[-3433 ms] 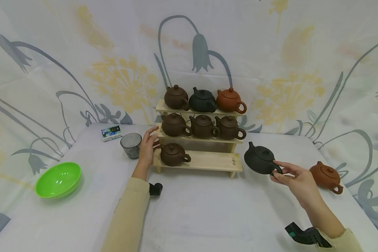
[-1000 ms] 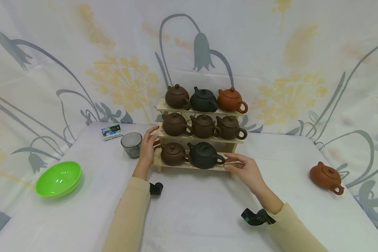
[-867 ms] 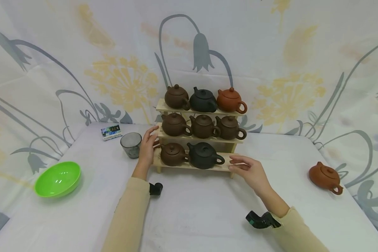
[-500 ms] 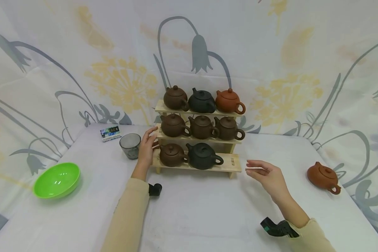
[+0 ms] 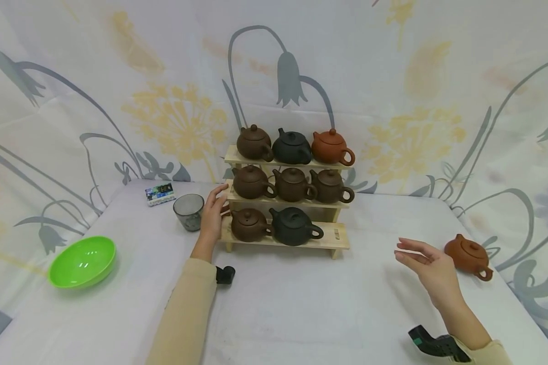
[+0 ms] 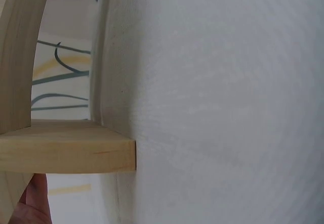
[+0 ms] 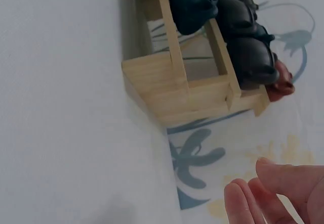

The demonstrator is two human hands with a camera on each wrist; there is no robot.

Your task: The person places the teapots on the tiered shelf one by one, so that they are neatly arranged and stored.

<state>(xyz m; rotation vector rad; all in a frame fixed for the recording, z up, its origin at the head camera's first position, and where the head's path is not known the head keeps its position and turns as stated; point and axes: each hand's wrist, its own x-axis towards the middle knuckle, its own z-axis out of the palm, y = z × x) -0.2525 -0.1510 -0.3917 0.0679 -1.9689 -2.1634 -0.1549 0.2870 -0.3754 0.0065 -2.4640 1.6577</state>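
A three-tier wooden stand (image 5: pixel 310 241) bears rows of small teapots. My left hand (image 5: pixel 212 219) holds its left end; the left wrist view shows part of that hand (image 6: pixel 34 204) behind a wooden upright (image 6: pixel 76 153). The bottom shelf carries a brown teapot (image 5: pixel 248 225) and, to its right, a black teapot (image 5: pixel 292 226), both upright, with bare wood at the right end. Over the table at right, my right hand (image 5: pixel 431 268) is empty, fingers loosely bent and thumb apart. Just beyond it sits a reddish-brown teapot (image 5: pixel 468 254), its handle to the right.
The middle shelf has three brown teapots, including one (image 5: pixel 292 184) at its centre. Brown, black and orange (image 5: pixel 330 147) teapots line the top. Left of the stand are a grey glass (image 5: pixel 189 213), a small patterned box (image 5: pixel 160 194) and a green bowl (image 5: pixel 82 261).
The black teapot went from my right hand onto the bottom shelf beside the brown one. My right hand let go and moved right, near the reddish-brown teapot. The left hand stayed.
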